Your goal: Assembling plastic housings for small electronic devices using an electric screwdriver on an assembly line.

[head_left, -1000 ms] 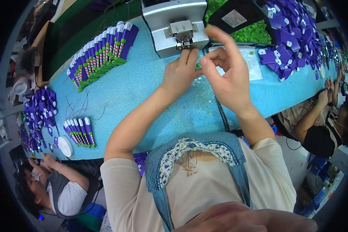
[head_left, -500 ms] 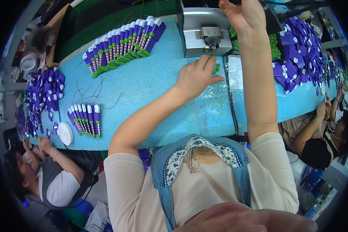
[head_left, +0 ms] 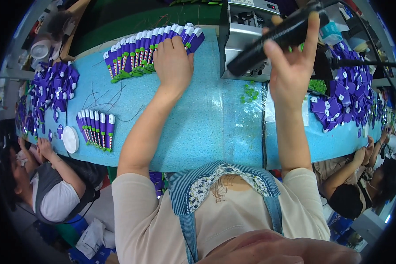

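Note:
My left hand (head_left: 174, 66) reaches into the far row of purple plastic pieces (head_left: 130, 50) with white tips, striped rods and green ends. Its fingers curl over pieces near the row's right end and hide what they grip. In my right hand (head_left: 290, 72) is a black corded electric screwdriver (head_left: 273, 39), held tilted above the table, its narrow end toward the lower left. Behind the tool stands a silver box-shaped machine (head_left: 244, 35), partly covered by it. Small green parts (head_left: 249, 92) lie on the table in front of the machine.
A shorter row of similar pieces (head_left: 97, 127) lies at left, near a white round lid (head_left: 71, 139). Purple parts are heaped at far left (head_left: 55, 88) and right (head_left: 343, 97). A black cable (head_left: 369, 64) crosses at right. Co-workers sit on both sides (head_left: 61, 189).
My left hand has moved left from the green parts to the row of purple pieces. My right hand has come down and nearer, bringing the black electric screwdriver into view.

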`<state>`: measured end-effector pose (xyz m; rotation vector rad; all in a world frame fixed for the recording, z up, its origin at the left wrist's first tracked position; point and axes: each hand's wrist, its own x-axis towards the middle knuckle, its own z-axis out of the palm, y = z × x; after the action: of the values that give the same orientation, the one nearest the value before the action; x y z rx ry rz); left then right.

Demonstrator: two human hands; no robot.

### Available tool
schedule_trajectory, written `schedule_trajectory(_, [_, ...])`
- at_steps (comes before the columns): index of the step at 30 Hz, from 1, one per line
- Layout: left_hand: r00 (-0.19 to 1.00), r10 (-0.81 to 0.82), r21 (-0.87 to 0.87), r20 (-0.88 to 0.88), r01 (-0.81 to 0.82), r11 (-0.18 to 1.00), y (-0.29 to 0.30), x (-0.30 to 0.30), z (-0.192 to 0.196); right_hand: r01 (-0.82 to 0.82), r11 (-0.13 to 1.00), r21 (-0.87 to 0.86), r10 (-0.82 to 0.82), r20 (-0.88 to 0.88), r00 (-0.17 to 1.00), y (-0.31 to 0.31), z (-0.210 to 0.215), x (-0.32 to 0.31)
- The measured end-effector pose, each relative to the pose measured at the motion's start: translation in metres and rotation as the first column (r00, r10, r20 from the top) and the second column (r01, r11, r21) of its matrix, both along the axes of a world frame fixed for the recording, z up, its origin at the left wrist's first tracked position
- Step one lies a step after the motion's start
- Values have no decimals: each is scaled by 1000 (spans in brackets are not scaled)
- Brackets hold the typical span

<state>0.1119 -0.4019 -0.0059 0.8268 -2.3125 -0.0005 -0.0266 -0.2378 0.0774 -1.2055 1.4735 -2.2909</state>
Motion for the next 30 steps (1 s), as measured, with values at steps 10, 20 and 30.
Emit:
schedule_trajectory(10, [995, 72, -35, 66, -70, 997, -5, -20, 4, -143, 988, 58, 129, 201, 971, 64, -28, 30])
schedule_trajectory(20, [979, 200, -101, 37, -196, 975, -5, -32, 7, -286, 958, 3, 282, 169, 945, 76, -39, 30])
schedule_trajectory(30, [941, 36, 245, 337, -125, 961, -14, -15, 25, -241, 970, 43, 222, 259, 940, 90, -45, 41])
